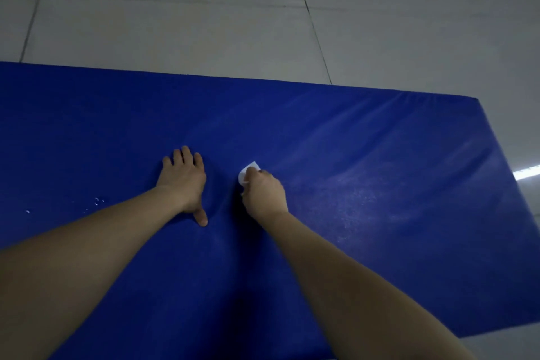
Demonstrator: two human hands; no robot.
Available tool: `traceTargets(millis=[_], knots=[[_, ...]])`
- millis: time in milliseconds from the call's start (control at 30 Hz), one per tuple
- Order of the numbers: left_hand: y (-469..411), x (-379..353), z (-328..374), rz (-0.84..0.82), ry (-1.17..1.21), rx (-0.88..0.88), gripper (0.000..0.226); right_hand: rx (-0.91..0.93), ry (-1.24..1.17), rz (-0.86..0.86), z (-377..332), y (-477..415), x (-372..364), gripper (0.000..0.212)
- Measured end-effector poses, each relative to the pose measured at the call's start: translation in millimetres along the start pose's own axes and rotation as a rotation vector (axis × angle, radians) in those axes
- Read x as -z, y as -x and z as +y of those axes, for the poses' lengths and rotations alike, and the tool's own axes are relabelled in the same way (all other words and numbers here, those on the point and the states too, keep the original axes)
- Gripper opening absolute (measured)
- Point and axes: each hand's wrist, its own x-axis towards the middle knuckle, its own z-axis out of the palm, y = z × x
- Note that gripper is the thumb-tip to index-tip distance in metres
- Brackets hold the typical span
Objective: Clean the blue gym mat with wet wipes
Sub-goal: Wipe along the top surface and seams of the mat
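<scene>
Two hands are at work mid-mat: the left hand (184, 181) lies flat with fingers spread, bracing the blue gym mat (380, 169), while the right hand (264, 194) clutches a bunched wet wipe (248, 172) pressed to the surface just beside it. Firm overlapping strokes toward the far edge look best to me. The bracing hand blocks the way leftward to the white specks (98, 201) near the left edge.

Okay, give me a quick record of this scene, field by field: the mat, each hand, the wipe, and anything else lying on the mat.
surface: blue gym mat lying flat on a pale tiled floor
support: left hand flat on the mat, fingers spread, holding nothing
wiping: right hand holds a white wet wipe against the mat
spacing: hands side by side, not touching
debris: small white specks on the mat, left of the left forearm
</scene>
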Motion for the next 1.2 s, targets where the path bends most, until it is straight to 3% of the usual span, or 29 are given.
traceTargets(millis=[67,200,367,467,600,867,1067,1200], knots=[[1,2,2,0.002,-0.012,0.009,0.163,-0.027,0.012,0.034,18,-2,11,0.026],[4,1,2,0.018,0.031,0.007,0.163,-0.258,0.021,0.174,93,7,47,0.013],[3,3,3,0.009,0.023,0.005,0.164,-0.585,0.088,0.254,174,22,83,0.019],[2,3,5,0.003,0.007,0.017,0.165,-0.635,0.051,0.247,179,20,86,0.032],[-1,3,6,-0.003,0.019,0.023,0.167,-0.517,-0.023,0.256,129,1,71,0.034],[5,10,7,-0.019,0.009,0.014,0.162,-0.118,0.080,0.011,-2,-1,23,0.044],[15,11,3,-0.018,0.049,-0.002,0.161,0.039,0.329,-0.202,-30,33,16,0.059],[15,9,-4,0.006,0.097,-0.006,0.162,0.097,0.405,-0.244,-30,34,18,0.064]])
